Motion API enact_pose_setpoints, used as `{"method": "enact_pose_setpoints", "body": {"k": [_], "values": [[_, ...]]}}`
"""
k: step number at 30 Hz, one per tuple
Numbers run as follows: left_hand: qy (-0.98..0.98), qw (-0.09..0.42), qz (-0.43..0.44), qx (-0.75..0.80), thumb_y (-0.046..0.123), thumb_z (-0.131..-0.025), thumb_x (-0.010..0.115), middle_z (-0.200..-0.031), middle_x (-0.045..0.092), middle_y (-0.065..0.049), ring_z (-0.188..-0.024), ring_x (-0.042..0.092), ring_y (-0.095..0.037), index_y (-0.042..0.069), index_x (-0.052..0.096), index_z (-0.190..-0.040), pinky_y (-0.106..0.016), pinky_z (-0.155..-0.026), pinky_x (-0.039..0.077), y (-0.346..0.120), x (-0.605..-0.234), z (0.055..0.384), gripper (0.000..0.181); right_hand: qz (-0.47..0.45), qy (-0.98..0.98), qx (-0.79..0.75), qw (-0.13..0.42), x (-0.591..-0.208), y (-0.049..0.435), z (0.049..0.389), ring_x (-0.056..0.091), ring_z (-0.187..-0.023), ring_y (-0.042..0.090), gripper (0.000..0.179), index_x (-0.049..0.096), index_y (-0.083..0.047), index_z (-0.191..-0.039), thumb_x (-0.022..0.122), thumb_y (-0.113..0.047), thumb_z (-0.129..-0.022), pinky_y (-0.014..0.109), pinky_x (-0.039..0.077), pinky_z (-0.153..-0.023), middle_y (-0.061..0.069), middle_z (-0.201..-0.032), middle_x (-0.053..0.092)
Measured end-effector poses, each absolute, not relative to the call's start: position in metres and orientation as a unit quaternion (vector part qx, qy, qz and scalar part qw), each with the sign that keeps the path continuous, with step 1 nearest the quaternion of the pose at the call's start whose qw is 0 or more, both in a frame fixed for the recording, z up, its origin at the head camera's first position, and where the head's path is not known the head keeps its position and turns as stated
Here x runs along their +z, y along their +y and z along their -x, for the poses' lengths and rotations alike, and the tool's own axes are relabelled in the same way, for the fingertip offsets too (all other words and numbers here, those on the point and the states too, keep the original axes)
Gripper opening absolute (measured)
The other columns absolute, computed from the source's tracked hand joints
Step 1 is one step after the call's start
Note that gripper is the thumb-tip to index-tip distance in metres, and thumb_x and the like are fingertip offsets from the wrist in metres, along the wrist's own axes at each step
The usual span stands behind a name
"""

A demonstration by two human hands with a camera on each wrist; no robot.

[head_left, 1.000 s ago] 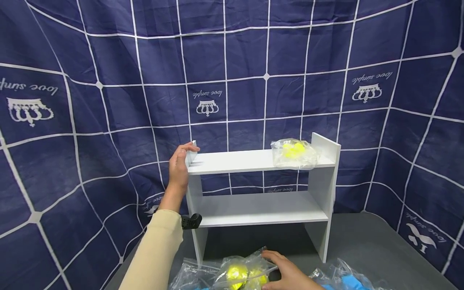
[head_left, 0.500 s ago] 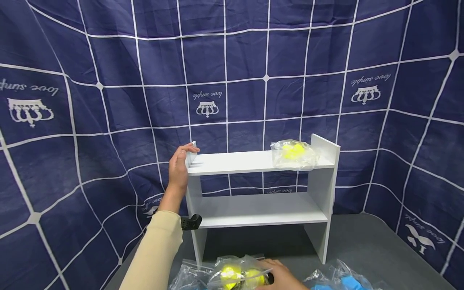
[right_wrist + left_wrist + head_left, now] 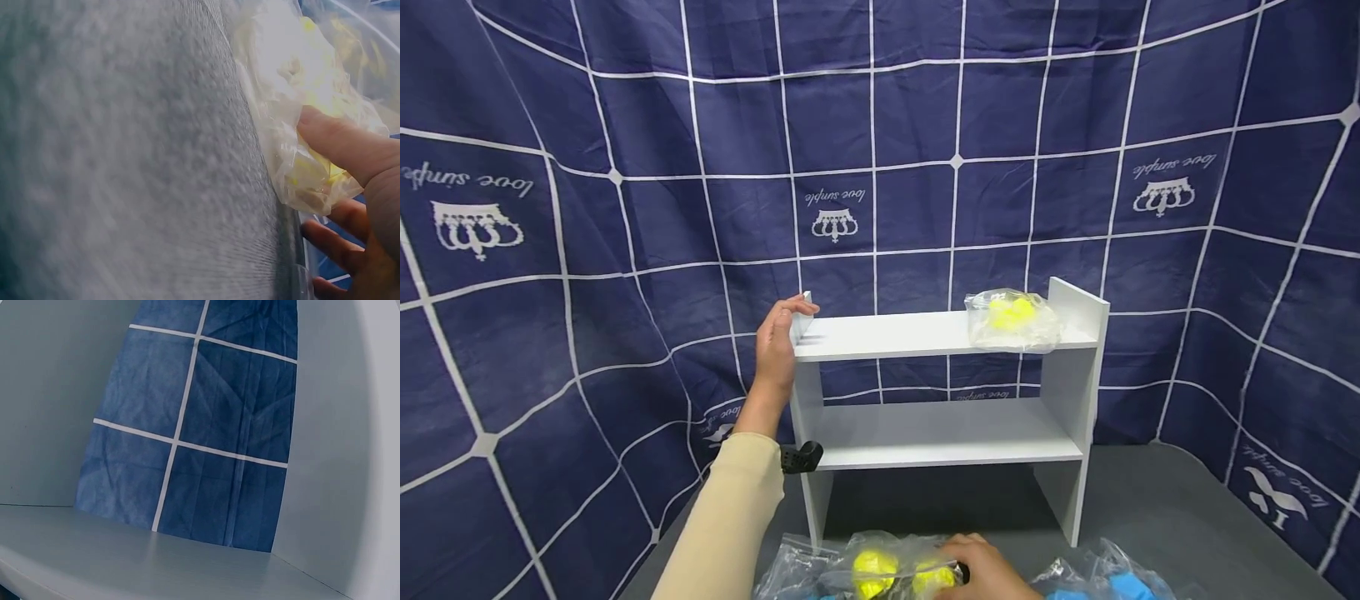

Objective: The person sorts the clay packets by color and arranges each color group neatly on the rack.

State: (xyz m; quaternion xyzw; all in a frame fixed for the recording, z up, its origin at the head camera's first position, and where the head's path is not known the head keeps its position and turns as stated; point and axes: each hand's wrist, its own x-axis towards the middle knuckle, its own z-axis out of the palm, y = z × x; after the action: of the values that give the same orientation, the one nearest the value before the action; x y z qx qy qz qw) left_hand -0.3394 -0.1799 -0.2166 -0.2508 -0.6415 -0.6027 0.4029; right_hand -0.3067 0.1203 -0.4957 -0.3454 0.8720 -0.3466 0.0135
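Before white two-tier shelf [image 3: 891,337]: clear plastic bag [image 3: 898,557], yellow contents [image 3: 874,572].
Right hand [image 3: 985,570] apparently pinches bag's side; left hand [image 3: 777,343] grips shelf. I judge bag light, slippery; hold around contents.

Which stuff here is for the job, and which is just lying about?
Looks like the job:
Bag of yellow lumps, held by the right hand
White shelf, held by the left hand
Other yellow bag, on top, probably

Probably just there:
Bagged blue things, not held, maybe waiting
Blue curtain
Grey table
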Motion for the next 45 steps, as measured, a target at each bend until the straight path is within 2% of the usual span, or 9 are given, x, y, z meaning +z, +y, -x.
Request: {"method": "enact_pose_setpoints", "body": {"k": [5, 12, 15, 22, 27, 33, 36, 41, 45], "values": [[-0.651, 0.395, 0.249, -0.598, 0.012, -0.098, 0.031, -0.105, 0.063, -0.022, -0.124, 0.048, -0.005, -0.018, 0.053, -0.098, -0.033, -0.116, 0.029, -0.175, -0.217, 0.341, 0.037, 0.333, 0.864, -0.375, 0.040, -0.493, 0.128, 0.306, 0.059, -0.101, 0.020, 0.044, 0.067, -0.014, -0.117, 0.072, -0.038, -0.081, 0.034, 0.051, -0.077, 0.006, -0.113, 0.065], [-0.649, 0.398, 0.249, -0.599, 0.011, -0.097, 0.032, -0.102, 0.065, -0.011, -0.131, 0.047, -0.026, -0.018, 0.054, -0.097, -0.033, -0.115, 0.029, -0.172, -0.215, 0.341, 0.036, 0.354, 0.865, -0.353, -0.041, -0.469, 0.139, 0.294, 0.055, -0.098, 0.009, 0.042, 0.066, -0.024, -0.119, 0.072, -0.041, -0.080, 0.030, 0.050, -0.076, -0.003, -0.112, 0.066], [-0.646, 0.398, 0.248, -0.602, 0.011, -0.097, 0.032, -0.100, 0.065, -0.007, -0.131, 0.048, -0.025, -0.017, 0.054, -0.096, -0.032, -0.115, 0.029, -0.173, -0.214, 0.342, 0.036, 0.361, 0.863, -0.342, -0.090, -0.458, 0.143, 0.290, 0.054, -0.098, 0.006, 0.039, 0.065, -0.028, -0.117, 0.072, -0.040, -0.081, 0.030, 0.050, -0.076, -0.009, -0.111, 0.066], [-0.650, 0.399, 0.249, -0.596, 0.011, -0.097, 0.031, -0.106, 0.061, -0.029, -0.131, 0.047, -0.027, -0.018, 0.054, -0.097, -0.033, -0.116, 0.029, -0.175, -0.215, 0.343, 0.036, 0.351, 0.854, -0.342, -0.172, -0.429, 0.147, 0.276, 0.053, -0.100, 0.005, 0.038, 0.065, -0.030, -0.114, 0.074, -0.043, -0.079, 0.027, 0.050, -0.077, -0.015, -0.110, 0.064], [-0.649, 0.402, 0.250, -0.595, 0.011, -0.097, 0.031, -0.108, 0.060, -0.032, -0.129, 0.048, -0.022, -0.018, 0.053, -0.097, -0.033, -0.116, 0.029, -0.175, -0.214, 0.343, 0.037, 0.369, 0.839, -0.309, -0.254, -0.405, 0.147, 0.276, 0.055, -0.101, 0.006, 0.039, 0.066, -0.030, -0.113, 0.078, -0.034, -0.076, 0.031, 0.051, -0.081, -0.015, -0.111, 0.064], [-0.649, 0.402, 0.247, -0.597, 0.011, -0.097, 0.031, -0.108, 0.060, -0.032, -0.131, 0.046, -0.029, -0.019, 0.053, -0.097, -0.034, -0.116, 0.028, -0.177, -0.216, 0.343, 0.037, 0.369, 0.840, -0.291, -0.270, -0.366, 0.146, 0.276, 0.056, -0.108, 0.008, 0.044, 0.065, -0.033, -0.114, 0.080, -0.033, -0.073, 0.038, 0.052, -0.087, -0.018, -0.115, 0.063], [-0.648, 0.404, 0.242, -0.599, 0.010, -0.097, 0.031, -0.106, 0.062, -0.029, -0.129, 0.048, -0.024, -0.018, 0.054, -0.097, -0.034, -0.115, 0.029, -0.178, -0.218, 0.343, 0.036, 0.386, 0.836, -0.292, -0.259, -0.346, 0.144, 0.272, 0.056, -0.111, 0.009, 0.044, 0.063, -0.032, -0.117, 0.078, -0.034, -0.076, 0.040, 0.052, -0.089, -0.018, -0.118, 0.062], [-0.644, 0.413, 0.245, -0.596, 0.009, -0.096, 0.032, -0.099, 0.067, -0.011, -0.123, 0.051, -0.012, -0.018, 0.055, -0.095, -0.034, -0.114, 0.030, -0.179, -0.215, 0.343, 0.035, 0.420, 0.819, -0.282, -0.271, -0.302, 0.140, 0.265, 0.054, -0.116, 0.010, 0.045, 0.062, -0.030, -0.123, 0.075, -0.032, -0.080, 0.043, 0.050, -0.092, -0.016, -0.121, 0.062], [-0.644, 0.416, 0.244, -0.594, 0.009, -0.095, 0.033, -0.099, 0.066, -0.014, -0.127, 0.050, -0.026, -0.019, 0.054, -0.095, -0.033, -0.114, 0.031, -0.180, -0.214, 0.342, 0.035, 0.445, 0.798, -0.286, -0.290, -0.264, 0.135, 0.258, 0.051, -0.119, 0.009, 0.048, 0.061, -0.029, -0.126, 0.075, -0.026, -0.081, 0.039, 0.048, -0.095, -0.014, -0.124, 0.061]]}}
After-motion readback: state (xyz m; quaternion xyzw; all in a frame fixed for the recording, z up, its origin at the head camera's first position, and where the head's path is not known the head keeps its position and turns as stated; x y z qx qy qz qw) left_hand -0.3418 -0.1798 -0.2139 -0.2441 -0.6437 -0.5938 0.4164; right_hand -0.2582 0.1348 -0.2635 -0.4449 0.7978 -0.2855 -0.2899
